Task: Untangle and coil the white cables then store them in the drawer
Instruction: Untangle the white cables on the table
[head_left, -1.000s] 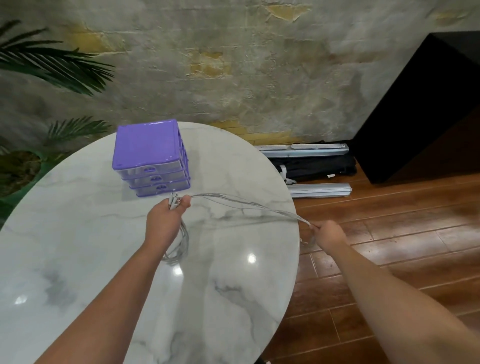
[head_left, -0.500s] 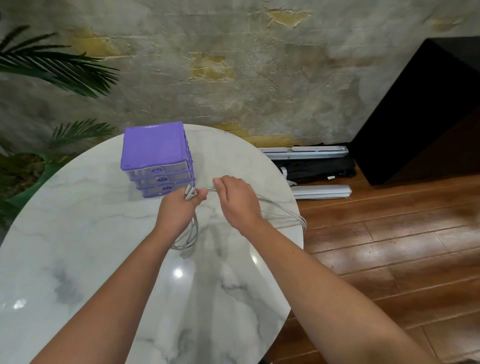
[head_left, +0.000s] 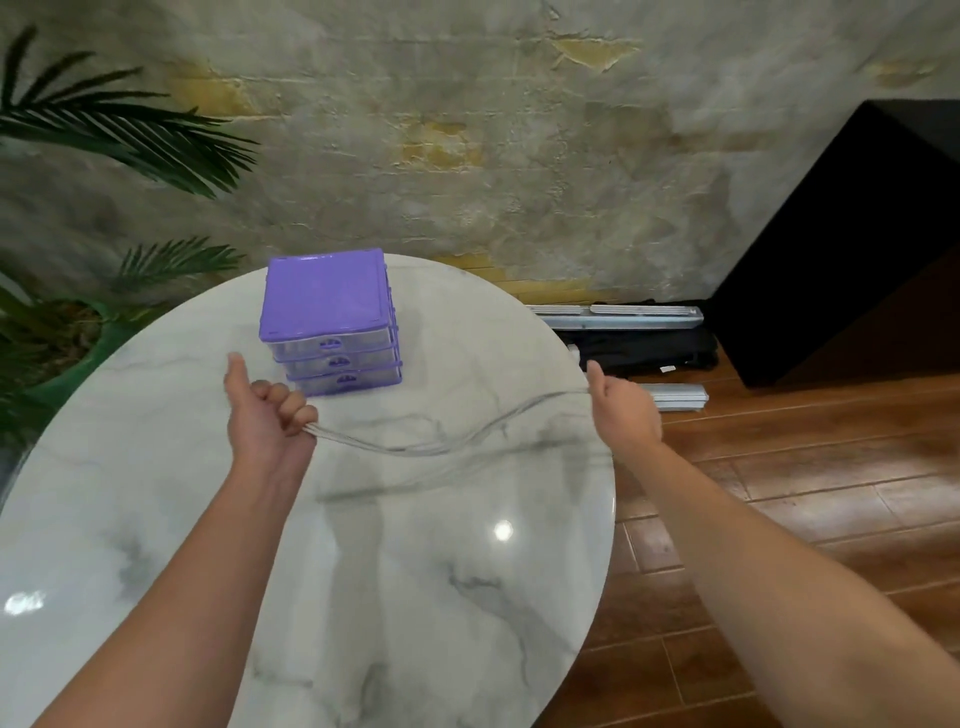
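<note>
White cables (head_left: 441, 441) hang in a shallow sag between two bare hands above the marble table (head_left: 156, 519), several strands running side by side from one fist to the other. The left hand (head_left: 267, 415) is curled closed around one end of the bundle, thumb sticking up, with the strands leaving at its little-finger side. The right hand (head_left: 623, 410) is at the table's right edge, closed on the other end, thumb raised; whether any plugs are tucked inside either fist cannot be told from here. Just beyond the left hand stands the purple drawer unit (head_left: 330, 317), three drawers, all shut.

This looks like the stretching-out stage before coiling: the bundle is pulled long and appears free of knots, though the strands are thin and blurred, so a small crossing near the middle could be missed.

To do it well, keep the left fist as the anchor and let the right hand bring even lengths across to it, laying each loop on top of the one before. A light twist of the strands with each loop should help them lie flat instead of kinking. The tension should be gentle, enough to keep the strands together, not enough to strain the ends. The coil needs to be small enough for a drawer, and one drawer has yet to be pulled open.
</note>
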